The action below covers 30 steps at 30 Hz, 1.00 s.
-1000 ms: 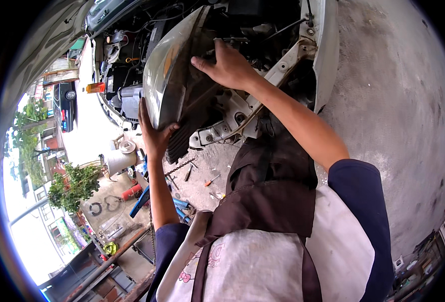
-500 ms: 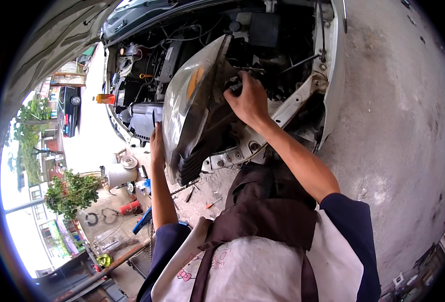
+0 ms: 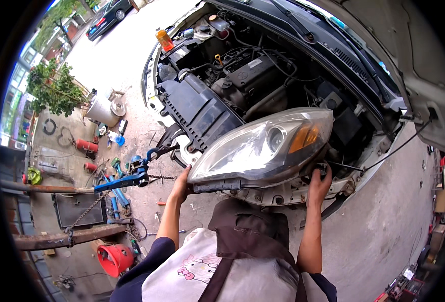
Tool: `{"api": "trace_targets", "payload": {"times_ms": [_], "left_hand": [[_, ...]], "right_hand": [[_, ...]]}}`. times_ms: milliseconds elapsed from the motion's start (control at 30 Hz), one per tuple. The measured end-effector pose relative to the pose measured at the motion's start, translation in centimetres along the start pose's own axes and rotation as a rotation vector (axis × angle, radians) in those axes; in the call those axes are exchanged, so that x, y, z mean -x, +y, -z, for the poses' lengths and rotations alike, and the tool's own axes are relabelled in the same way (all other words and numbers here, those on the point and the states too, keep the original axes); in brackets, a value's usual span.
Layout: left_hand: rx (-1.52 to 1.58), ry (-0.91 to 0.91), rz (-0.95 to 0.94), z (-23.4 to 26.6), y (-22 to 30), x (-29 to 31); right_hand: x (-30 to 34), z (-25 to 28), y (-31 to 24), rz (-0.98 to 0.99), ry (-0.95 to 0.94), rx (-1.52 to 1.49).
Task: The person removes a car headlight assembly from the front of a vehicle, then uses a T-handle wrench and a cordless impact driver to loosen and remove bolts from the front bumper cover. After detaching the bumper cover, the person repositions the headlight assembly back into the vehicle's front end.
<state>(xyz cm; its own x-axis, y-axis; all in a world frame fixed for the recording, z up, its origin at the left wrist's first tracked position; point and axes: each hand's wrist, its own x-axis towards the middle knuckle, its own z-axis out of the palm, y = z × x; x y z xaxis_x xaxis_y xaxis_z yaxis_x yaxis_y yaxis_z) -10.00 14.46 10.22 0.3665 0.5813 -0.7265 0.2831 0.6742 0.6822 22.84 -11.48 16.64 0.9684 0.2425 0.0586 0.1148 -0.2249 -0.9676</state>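
A large car headlight (image 3: 252, 146) with a clear lens and an orange corner section lies tilted across the front of the open engine bay, its lens turned up toward me. My left hand (image 3: 181, 184) grips its narrow left end, with the fingers partly hidden behind the housing. At the lower right rim, my right hand (image 3: 319, 187) is closed with curled fingers on a dark part of the housing. What exactly the right fingertips touch there is hard to make out. Below the headlight runs the car's pale metal front frame (image 3: 262, 196).
Behind the headlight are a black air filter box (image 3: 197, 108) and the engine (image 3: 252, 75). An orange bottle (image 3: 164, 40) stands at the bay's far left edge. A blue clamp with a chain (image 3: 132, 176), a red bucket (image 3: 116, 259) and a potted plant (image 3: 56, 90) are left. A raised hood (image 3: 383, 35) hangs above right.
My view has turned, so the engine bay appears rotated. The headlight has gone from standing nearly on end to lying crosswise, lens up, with both hands still on it.
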Motion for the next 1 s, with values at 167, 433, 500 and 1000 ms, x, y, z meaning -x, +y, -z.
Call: {"api": "trace_targets", "payload": {"times_ms": [167,433,500,1000], "left_hand": [[0.277,0.019,-0.003,1.5,-2.7,-2.9],[0.44,0.052,-0.256,6.2,6.4,-0.9],[0.413,0.086,-0.39,7.4,12.7,-1.2],[0.328,-0.131,-0.39,15.9,30.8,-17.3]], "right_hand": [[-1.3,-0.6,-2.6,0.063,-0.072,0.137],[-3.8,-8.9,-12.3,0.27,-0.166,-0.039],[-7.0,-13.7,-12.4,0.217,-0.208,-0.098],[-18.2,-36.5,-6.3,-0.092,-0.239,-0.264]]}}
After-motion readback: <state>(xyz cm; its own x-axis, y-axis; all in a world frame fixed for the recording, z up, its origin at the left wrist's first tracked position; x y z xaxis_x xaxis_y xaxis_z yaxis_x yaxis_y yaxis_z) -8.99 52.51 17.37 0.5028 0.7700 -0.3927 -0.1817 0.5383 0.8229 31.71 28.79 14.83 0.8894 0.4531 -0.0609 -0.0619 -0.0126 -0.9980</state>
